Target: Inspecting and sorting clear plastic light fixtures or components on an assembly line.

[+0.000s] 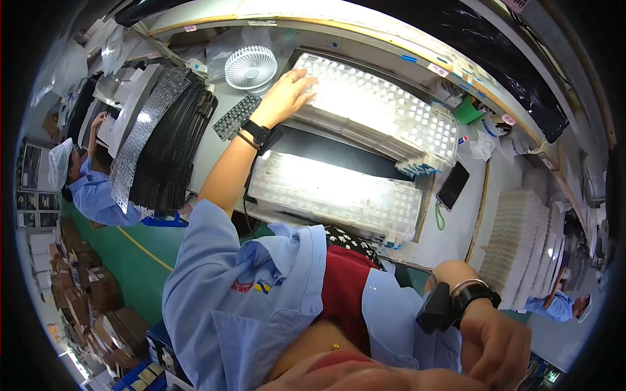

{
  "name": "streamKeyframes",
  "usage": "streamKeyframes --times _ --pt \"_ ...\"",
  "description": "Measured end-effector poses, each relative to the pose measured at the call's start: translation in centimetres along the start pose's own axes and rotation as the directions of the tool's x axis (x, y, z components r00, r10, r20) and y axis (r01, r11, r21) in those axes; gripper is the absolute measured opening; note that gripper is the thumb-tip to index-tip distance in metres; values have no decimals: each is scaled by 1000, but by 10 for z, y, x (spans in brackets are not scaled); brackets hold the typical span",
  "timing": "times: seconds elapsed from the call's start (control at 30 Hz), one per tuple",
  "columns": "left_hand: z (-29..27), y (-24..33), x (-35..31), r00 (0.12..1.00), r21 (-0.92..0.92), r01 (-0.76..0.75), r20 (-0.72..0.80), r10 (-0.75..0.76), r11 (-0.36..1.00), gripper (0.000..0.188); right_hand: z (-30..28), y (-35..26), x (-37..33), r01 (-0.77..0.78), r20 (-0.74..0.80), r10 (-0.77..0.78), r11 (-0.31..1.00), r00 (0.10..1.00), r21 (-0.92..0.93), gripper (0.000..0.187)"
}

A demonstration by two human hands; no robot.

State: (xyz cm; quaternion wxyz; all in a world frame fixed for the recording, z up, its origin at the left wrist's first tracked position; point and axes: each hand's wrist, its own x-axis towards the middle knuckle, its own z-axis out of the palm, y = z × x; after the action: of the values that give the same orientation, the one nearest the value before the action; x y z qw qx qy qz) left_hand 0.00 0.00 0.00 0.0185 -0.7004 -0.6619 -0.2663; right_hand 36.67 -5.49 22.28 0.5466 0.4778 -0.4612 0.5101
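My left hand reaches up to the left end of a long stack of clear plastic trays with rows of round cells. Its fingers are extended and rest on the top tray's edge, gripping nothing visible. My right hand is raised close to me at the lower right, away from the bench. Its fingers curl inward, and whatever they may hold is hidden. A second, lower tray stack of the same kind lies nearer to me. Glare washes out the middle of both stacks.
A white fan and a dark perforated sheet lie left of the trays. Tall black tray stacks stand farther left. A phone lies right, near white stacked sheets. A shelf edge overhangs the back. Co-workers are at both sides.
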Motion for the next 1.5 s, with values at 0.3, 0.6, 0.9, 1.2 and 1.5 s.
streamKeyframes --times 0.3,0.6,0.9,1.2,1.5 --pt "-48 16 -44 962 -106 89 -249 -114 990 33 7 1 19 -407 8 418 880 908 245 15" --pt "-82 7 -93 938 -69 137 -311 -152 988 29 12 15 9 -205 -88 201 978 976 -36 19" --pt "-68 18 -122 923 -68 257 -278 -265 964 30 10 -3 5 -193 -8 194 967 981 -167 15" --pt "-32 37 -177 783 -124 622 91 -615 773 43 -57 -96 -94 -766 -794 403 631 456 -119 25" --pt "-12 56 -172 812 160 557 99 -575 815 44 -67 -88 -252 -248 -953 299 -928 -44 -280 43"
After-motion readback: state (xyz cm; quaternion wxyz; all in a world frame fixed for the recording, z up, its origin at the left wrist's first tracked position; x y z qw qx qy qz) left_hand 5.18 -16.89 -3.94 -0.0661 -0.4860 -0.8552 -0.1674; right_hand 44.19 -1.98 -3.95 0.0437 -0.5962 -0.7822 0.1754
